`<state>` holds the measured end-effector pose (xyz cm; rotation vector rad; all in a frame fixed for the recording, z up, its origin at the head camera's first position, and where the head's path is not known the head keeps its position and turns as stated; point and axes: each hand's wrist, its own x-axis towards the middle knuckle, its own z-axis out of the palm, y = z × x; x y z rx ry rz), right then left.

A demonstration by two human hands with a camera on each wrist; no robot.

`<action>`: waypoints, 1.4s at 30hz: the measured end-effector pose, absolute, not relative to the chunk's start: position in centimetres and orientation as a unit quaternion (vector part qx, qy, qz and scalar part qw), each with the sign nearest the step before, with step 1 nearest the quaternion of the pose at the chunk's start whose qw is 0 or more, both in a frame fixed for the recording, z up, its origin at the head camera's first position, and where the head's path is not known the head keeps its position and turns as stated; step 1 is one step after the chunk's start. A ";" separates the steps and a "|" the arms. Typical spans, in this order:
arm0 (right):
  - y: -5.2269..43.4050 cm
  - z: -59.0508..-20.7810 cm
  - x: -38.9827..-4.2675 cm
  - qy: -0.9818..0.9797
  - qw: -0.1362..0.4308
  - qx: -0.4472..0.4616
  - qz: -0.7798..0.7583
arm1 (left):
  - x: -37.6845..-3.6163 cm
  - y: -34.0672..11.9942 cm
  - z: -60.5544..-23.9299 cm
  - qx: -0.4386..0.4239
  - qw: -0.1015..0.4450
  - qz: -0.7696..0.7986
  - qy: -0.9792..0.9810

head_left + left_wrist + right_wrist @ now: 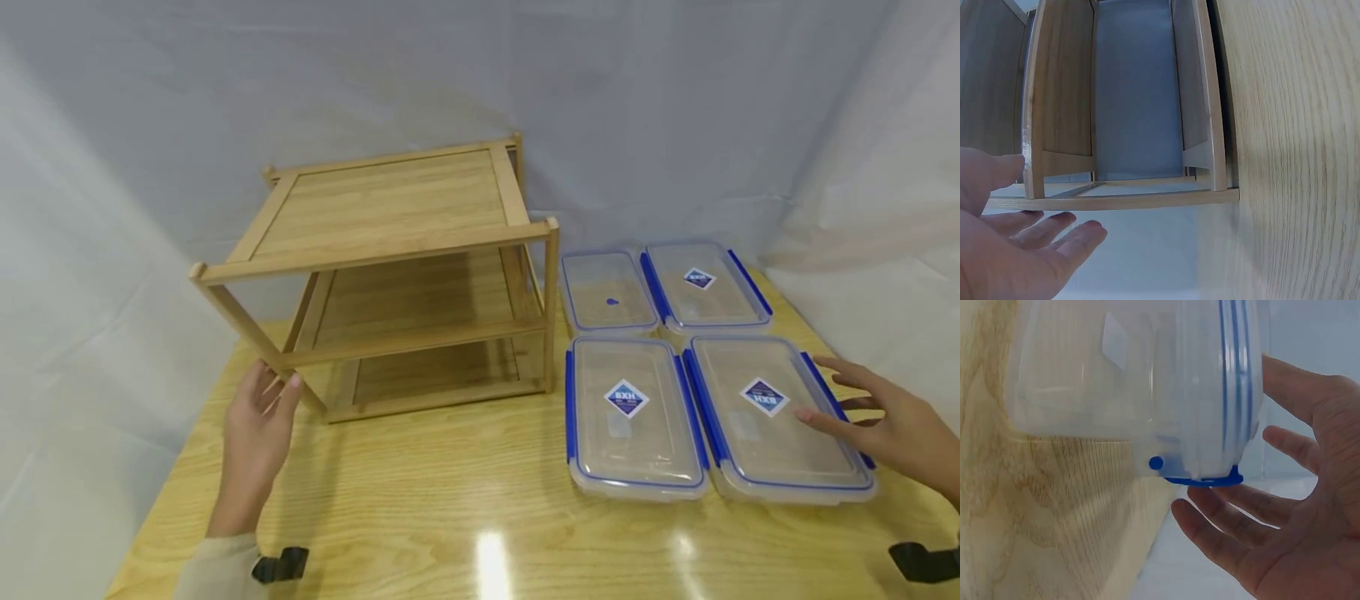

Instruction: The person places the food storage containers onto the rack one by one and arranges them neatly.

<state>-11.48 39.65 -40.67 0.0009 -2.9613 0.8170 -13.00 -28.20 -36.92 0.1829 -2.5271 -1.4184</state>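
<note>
On the near-right container (780, 417), labelled "BXH", the right hand (892, 429) rests, fingers apart.

The left hand (255, 425) touched the wooden rack's (390, 275) front leg; the right hand (892, 429) spread over the near-right container (776, 417) on the worktop (450, 517).

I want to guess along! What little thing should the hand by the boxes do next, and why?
Probably close the right hand round the nearest container. Its fingers are spread over the lid and blue side clip but do not grip yet. The left hand is open beside the front leg of the wooden shelf.
</note>
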 end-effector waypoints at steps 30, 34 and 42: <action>43.4 -41.9 -13.9 -0.913 -0.127 -0.015 0.388 | -15.8 -28.4 -36.8 0.134 0.150 -0.550 -0.811; 43.6 -42.2 -13.9 -0.898 -0.129 -0.007 0.420 | -15.9 -28.3 -36.7 0.143 0.159 -0.554 -0.804; 43.9 -42.8 -13.7 -0.876 -0.110 0.012 0.470 | -16.2 -28.5 -36.7 0.132 0.160 -0.560 -0.802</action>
